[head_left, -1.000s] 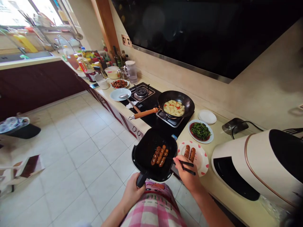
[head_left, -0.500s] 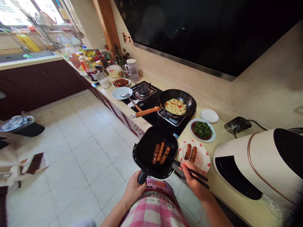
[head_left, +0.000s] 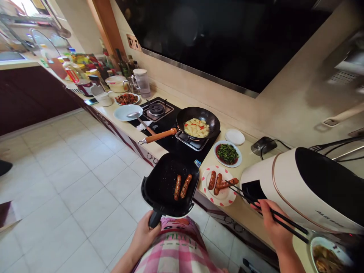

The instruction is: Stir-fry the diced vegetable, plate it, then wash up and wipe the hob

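Note:
My left hand (head_left: 146, 231) is closed round the handle of a black square air-fryer basket (head_left: 162, 185), tilted toward me, with two browned sausages (head_left: 182, 187) on its right side. Black chopsticks (head_left: 273, 214) are gripped in my right hand (head_left: 273, 223), over the counter's right part. Their tips touch a sausage (head_left: 227, 183) on the plate with pink hearts (head_left: 224, 199). Two more sausages (head_left: 212, 180) lie on that plate, one of them under the end of the sausage at the tips.
A wok (head_left: 212, 131) of sliced food sits on the stove, its wooden handle pointing left. Plates of greens (head_left: 227, 154) and reddish food (head_left: 126, 99) stand on the counter. A cream air fryer (head_left: 295, 182) is at right; a bowl (head_left: 330, 256) sits lower right.
One sausage has gone from the basket to the heart plate, which now holds three. My right hand and the chopsticks have moved right. The view has turned right.

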`<action>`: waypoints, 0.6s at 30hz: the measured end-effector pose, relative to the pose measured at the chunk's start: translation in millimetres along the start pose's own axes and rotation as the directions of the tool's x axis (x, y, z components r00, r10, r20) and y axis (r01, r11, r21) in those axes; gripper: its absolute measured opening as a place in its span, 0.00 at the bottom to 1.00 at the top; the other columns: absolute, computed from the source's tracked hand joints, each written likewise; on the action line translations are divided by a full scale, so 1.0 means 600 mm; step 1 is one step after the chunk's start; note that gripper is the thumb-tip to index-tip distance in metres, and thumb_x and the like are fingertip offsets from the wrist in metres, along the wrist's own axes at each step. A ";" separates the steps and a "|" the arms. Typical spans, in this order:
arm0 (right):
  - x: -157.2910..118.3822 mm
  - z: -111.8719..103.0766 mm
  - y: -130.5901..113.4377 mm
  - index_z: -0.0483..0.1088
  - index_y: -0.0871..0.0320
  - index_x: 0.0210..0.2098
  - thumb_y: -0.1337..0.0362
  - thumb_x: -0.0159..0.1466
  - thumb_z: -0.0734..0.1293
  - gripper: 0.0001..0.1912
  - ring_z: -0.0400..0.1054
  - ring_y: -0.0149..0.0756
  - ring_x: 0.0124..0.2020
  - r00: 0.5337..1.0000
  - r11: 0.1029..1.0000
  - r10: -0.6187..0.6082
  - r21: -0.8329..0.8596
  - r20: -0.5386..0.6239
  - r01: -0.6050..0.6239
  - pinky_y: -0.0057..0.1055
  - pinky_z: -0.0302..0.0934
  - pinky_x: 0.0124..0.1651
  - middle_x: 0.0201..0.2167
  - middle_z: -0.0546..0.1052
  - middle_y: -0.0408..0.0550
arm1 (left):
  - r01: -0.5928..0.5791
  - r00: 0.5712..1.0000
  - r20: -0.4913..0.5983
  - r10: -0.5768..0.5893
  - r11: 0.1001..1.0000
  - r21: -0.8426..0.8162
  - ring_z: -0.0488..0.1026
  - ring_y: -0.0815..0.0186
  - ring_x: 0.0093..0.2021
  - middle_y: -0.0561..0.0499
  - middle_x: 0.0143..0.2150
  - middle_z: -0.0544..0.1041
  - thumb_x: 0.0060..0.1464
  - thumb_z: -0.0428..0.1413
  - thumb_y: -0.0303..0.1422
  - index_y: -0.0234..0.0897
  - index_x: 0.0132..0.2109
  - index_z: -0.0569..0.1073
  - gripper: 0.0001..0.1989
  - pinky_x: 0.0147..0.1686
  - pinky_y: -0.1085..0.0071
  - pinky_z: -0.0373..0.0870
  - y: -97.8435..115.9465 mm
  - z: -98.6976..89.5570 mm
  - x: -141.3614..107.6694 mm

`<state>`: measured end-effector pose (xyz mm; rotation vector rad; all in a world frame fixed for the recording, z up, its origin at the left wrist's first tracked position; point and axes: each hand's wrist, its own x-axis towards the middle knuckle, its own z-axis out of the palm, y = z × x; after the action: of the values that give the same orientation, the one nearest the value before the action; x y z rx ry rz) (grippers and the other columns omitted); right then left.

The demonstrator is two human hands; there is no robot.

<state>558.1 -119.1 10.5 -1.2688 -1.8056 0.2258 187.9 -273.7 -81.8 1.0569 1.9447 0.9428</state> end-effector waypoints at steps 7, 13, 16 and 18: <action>0.028 0.049 0.044 0.70 0.56 0.29 0.56 0.66 0.61 0.14 0.75 0.36 0.25 0.969 0.999 -0.040 -0.016 0.244 0.046 0.26 0.70 0.29 0.23 0.78 0.45 | 0.007 1.000 -0.020 -0.007 1.000 0.001 0.69 0.63 0.27 0.53 0.24 0.73 0.39 0.51 0.34 0.37 0.30 0.71 0.09 0.28 0.70 0.67 0.014 -0.005 -0.003; 0.049 0.028 0.028 0.71 0.57 0.32 0.54 0.64 0.63 0.14 0.75 0.39 0.24 0.977 0.997 0.050 0.047 0.206 -0.061 0.28 0.70 0.24 0.23 0.78 0.48 | 0.019 1.000 -0.015 -0.018 1.000 0.023 0.69 0.64 0.27 0.54 0.24 0.71 0.39 0.50 0.34 0.37 0.28 0.69 0.08 0.29 0.71 0.66 0.012 -0.004 -0.001; 0.047 0.028 -0.024 0.71 0.57 0.34 0.57 0.64 0.64 0.10 0.75 0.39 0.24 0.993 0.980 0.061 0.181 0.102 -0.079 0.29 0.72 0.27 0.24 0.79 0.49 | 0.017 1.000 -0.017 -0.017 1.000 0.023 0.69 0.64 0.28 0.53 0.24 0.72 0.38 0.49 0.33 0.37 0.29 0.69 0.08 0.30 0.70 0.65 0.008 -0.002 0.000; 0.037 0.056 -0.068 0.71 0.57 0.35 0.60 0.65 0.64 0.08 0.75 0.38 0.25 0.990 0.965 -0.001 0.261 0.142 -0.036 0.29 0.72 0.29 0.26 0.79 0.49 | 0.013 1.000 -0.024 -0.012 1.000 0.022 0.69 0.63 0.28 0.53 0.25 0.72 0.37 0.49 0.32 0.37 0.29 0.69 0.09 0.31 0.70 0.65 0.004 -0.001 0.000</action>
<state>504.4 -108.7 27.2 -1.1033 -1.8133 0.5593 188.2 -272.8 -79.3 1.0494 1.9833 0.9323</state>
